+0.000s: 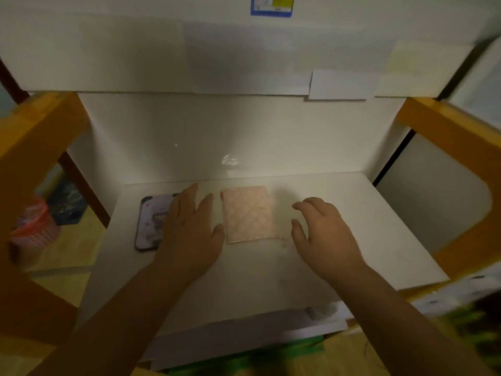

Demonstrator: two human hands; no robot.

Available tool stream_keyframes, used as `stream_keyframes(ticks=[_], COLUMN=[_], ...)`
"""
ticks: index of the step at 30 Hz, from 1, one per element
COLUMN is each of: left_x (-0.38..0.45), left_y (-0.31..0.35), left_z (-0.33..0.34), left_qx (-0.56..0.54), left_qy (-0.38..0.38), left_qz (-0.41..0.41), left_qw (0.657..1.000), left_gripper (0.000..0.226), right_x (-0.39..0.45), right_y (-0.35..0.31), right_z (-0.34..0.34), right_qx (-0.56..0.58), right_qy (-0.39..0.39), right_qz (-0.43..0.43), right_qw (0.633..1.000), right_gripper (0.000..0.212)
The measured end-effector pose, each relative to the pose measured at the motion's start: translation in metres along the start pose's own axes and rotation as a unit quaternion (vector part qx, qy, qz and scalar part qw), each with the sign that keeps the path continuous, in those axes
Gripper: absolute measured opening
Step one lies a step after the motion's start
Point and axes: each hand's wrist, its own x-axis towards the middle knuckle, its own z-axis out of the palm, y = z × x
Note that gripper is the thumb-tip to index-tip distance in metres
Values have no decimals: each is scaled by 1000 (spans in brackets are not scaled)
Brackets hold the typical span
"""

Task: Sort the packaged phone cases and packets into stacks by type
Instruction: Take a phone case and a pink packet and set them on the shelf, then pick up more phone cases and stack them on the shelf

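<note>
A pale pink quilted packet (249, 214) in clear wrap lies flat in the middle of the white table (366, 226). To its left lies a dark-edged phone case (150, 221) with a light printed back, its right side hidden under my left hand (189, 232). That hand is spread flat, fingers straight, between the case and the packet, its thumb close to the packet's lower left corner. My right hand (322, 234) hovers just right of the packet with loosely curled fingers, holding nothing.
White panels (217, 126) wall the back of the table. Orange wooden frame pieces (447, 137) stand at both sides. A pink basket (32, 226) sits on the floor at the left. Something green and white (461, 308) lies at the near right edge.
</note>
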Motion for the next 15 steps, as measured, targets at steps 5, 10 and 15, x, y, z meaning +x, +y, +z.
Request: stream_keyframes(ticks=[5, 10, 15], left_x=[1, -4, -28], left_y=[55, 119, 201], left_z=[-5, -20, -32], left_qx=[-21, -14, -14], left_qy=[11, 20, 53], left_qz=[119, 160, 202], left_qw=[993, 987, 978], left_gripper=[66, 63, 63], right_x=[-13, -34, -69], right_y=[23, 62, 109], right_z=[-40, -85, -138], right_qx=[-10, -28, -42], right_qy=[42, 105, 132], right_qz=[12, 33, 50], right_qw=[999, 994, 989], right_gripper=[39, 39, 38])
